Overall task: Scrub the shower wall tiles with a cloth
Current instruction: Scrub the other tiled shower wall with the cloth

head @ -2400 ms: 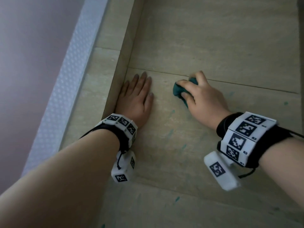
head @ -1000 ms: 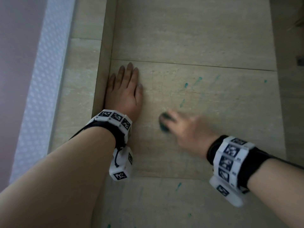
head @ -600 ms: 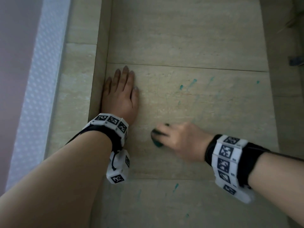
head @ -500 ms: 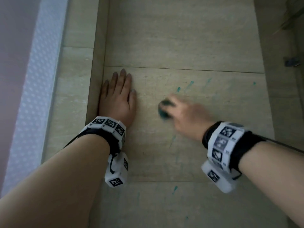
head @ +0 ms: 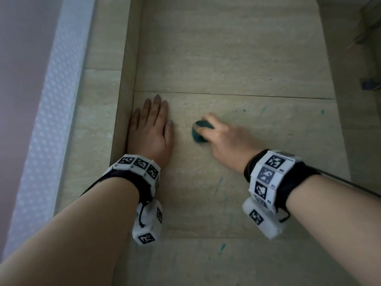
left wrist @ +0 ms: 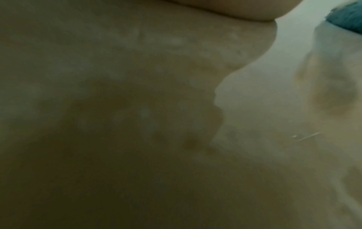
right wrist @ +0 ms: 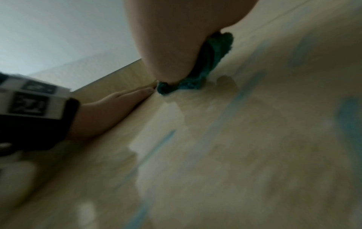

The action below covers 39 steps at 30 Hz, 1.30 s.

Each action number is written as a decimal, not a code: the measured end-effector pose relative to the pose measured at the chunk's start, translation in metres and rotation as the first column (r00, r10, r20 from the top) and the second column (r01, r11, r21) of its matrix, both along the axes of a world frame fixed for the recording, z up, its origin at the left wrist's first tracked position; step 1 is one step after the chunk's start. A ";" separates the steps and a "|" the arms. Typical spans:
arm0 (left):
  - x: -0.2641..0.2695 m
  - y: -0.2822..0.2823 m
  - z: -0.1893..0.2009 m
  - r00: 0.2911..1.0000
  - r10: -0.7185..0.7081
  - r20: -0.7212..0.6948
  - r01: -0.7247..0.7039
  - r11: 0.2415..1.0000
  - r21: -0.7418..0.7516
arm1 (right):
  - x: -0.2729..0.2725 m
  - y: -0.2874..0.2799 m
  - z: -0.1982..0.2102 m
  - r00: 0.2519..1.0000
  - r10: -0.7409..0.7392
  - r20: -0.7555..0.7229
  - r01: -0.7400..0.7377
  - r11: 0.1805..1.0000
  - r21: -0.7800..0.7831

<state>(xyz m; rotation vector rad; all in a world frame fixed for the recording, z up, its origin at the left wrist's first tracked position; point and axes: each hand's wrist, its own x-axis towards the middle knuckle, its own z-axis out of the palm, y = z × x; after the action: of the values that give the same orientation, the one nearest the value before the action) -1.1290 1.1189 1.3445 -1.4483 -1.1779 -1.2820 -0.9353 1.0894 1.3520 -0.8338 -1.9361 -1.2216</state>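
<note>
A bunched teal cloth [head: 199,132] is pressed against the beige shower wall tile [head: 268,145], and my right hand [head: 218,134] grips it with curled fingers. In the right wrist view the cloth [right wrist: 205,68] sits squeezed under my palm against the tile. My left hand [head: 151,124] lies flat on the same tile, fingers straight and together, just left of the cloth and beside the inner corner. The left wrist view is dim; a corner of the cloth [left wrist: 348,17] shows at its top right. Teal streaks [head: 218,185] mark the tile below my right hand.
A side wall of the same tile [head: 97,124] meets this one at the corner left of my left hand. A white textured strip [head: 49,120] runs down the far left. A grout line [head: 247,95] crosses above both hands. Dark fittings [head: 371,83] show at the right edge.
My right hand swept the cloth down and left across the tile, then back up; it now sits higher and nearer the left hand. The left hand has stayed flat in place.
</note>
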 end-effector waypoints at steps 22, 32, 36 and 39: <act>0.002 0.001 0.000 1.000 -0.010 -0.002 0.010 1.000 0.008 | 0.013 0.007 0.032 0.900 -0.151 -0.408 0.179 0.983 0.032; 0.001 0.004 0.000 1.000 0.028 -0.013 -0.028 1.000 0.001 | 0.006 0.005 0.055 0.719 -0.198 -0.666 0.203 0.977 -0.071; 0.001 0.005 0.001 1.000 0.026 -0.016 -0.026 0.999 0.024 | -0.046 0.002 0.051 0.916 -0.097 -0.388 0.102 0.995 -0.008; 0.001 0.004 0.001 1.000 0.016 -0.011 -0.016 1.000 0.015 | -0.061 -0.002 0.045 0.967 -0.088 -0.239 0.105 0.993 0.060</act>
<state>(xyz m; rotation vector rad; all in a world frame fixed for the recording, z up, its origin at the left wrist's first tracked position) -1.1282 1.1226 1.3458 -1.4302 -1.1681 -1.2678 -0.9962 1.0872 1.3974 -0.9978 -1.6682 -1.1826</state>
